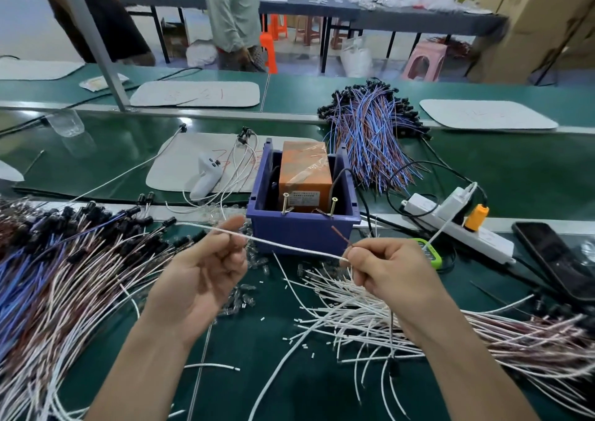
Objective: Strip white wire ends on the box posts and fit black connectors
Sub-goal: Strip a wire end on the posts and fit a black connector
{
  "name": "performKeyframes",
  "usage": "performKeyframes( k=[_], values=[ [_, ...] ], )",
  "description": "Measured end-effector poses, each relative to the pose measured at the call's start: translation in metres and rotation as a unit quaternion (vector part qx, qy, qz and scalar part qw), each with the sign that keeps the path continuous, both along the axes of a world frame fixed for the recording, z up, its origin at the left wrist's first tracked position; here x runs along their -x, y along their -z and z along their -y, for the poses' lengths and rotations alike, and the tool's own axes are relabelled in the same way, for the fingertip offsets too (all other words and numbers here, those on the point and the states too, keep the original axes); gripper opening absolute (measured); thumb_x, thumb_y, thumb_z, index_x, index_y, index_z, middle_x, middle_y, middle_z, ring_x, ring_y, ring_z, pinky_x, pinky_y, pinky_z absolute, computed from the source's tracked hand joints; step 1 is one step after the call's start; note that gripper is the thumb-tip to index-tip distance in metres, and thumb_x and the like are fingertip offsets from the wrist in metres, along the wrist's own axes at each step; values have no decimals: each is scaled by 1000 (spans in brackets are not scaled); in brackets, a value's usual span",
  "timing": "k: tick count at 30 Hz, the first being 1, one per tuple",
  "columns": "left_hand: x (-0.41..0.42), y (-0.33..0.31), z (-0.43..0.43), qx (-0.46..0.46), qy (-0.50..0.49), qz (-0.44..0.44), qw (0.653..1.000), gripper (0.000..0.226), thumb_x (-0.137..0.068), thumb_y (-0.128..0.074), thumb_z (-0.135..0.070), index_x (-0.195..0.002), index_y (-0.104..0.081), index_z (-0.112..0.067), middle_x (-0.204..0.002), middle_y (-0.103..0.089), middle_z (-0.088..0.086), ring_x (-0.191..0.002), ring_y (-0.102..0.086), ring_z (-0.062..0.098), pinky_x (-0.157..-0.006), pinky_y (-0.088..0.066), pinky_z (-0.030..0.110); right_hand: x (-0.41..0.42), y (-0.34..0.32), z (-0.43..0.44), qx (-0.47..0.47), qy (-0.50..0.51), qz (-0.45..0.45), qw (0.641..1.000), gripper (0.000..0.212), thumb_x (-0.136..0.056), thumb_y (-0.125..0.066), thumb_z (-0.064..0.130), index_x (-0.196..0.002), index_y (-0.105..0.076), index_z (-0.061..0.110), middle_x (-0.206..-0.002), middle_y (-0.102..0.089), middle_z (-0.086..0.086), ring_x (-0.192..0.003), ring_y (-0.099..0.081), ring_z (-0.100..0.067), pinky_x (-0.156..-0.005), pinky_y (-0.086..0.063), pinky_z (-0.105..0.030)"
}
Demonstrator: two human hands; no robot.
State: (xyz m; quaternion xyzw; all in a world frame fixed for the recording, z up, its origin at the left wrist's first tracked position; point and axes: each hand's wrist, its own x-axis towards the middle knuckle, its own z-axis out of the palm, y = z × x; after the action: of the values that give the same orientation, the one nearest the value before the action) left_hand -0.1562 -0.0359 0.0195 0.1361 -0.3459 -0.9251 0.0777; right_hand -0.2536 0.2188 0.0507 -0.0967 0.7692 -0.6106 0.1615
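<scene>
A white wire (289, 245) stretches between my two hands in front of the blue box (299, 232). My left hand (206, 269) pinches it near its left part, and a black connector (169, 221) sits at its far left end. My right hand (383, 271) pinches the wire's right end together with a thin brown wire (341, 235) that points up toward the box. Two brass posts (285, 203) (333, 206) stand on the box's near rim. An orange unit (304, 175) sits inside the box.
Loose white wires (354, 317) lie on the green table under my right hand, with cut insulation bits around. Finished wires with black connectors (80, 259) are heaped at left. A blue-brown bundle (370, 130), a power strip (460, 224), a phone (553, 256) and a white controller (206, 175) lie nearby.
</scene>
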Motion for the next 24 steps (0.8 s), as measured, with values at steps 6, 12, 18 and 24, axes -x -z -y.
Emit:
performKeyframes(
  k=[6,12,18,24],
  values=[
    [9,-12,-16,61,-121,53,989,40,-96,-55,-32,-65,-75,-17,-72,-66,3,-62,-64,11,-64,-56,24,-5,-5,-2,-61,-5,-23,998,24,-94,-68,16,-75,-79,27,-58,-68,-5,-43,-46,-17,-45,-38,-29],
    [6,-22,-30,127,-85,31,988,43,-110,-36,-28,-72,-54,-18,-68,-63,8,-58,-61,19,-56,-54,25,-3,-10,-4,-198,47,-200,958,23,-101,-59,22,-88,-77,30,-69,-71,7,-69,-65,-14,-71,-55,-40],
    [11,-16,-35,561,-51,103,820,40,-106,-48,-15,-79,-73,-31,-51,-51,-6,-45,-40,5,-47,-32,20,2,-12,-2,-200,-16,-237,951,23,-102,-57,15,-114,-68,31,-65,-67,4,-60,-55,-6,-55,-39,-18],
    [14,-24,-43,678,-39,147,719,21,-100,-60,-17,-87,-56,-33,-62,-72,-13,-45,-58,5,-44,-42,15,9,-16,3,-218,-4,-268,938,23,-94,-68,15,-80,-53,25,-61,-68,15,-61,-56,-6,-57,-39,-12]
  ],
)
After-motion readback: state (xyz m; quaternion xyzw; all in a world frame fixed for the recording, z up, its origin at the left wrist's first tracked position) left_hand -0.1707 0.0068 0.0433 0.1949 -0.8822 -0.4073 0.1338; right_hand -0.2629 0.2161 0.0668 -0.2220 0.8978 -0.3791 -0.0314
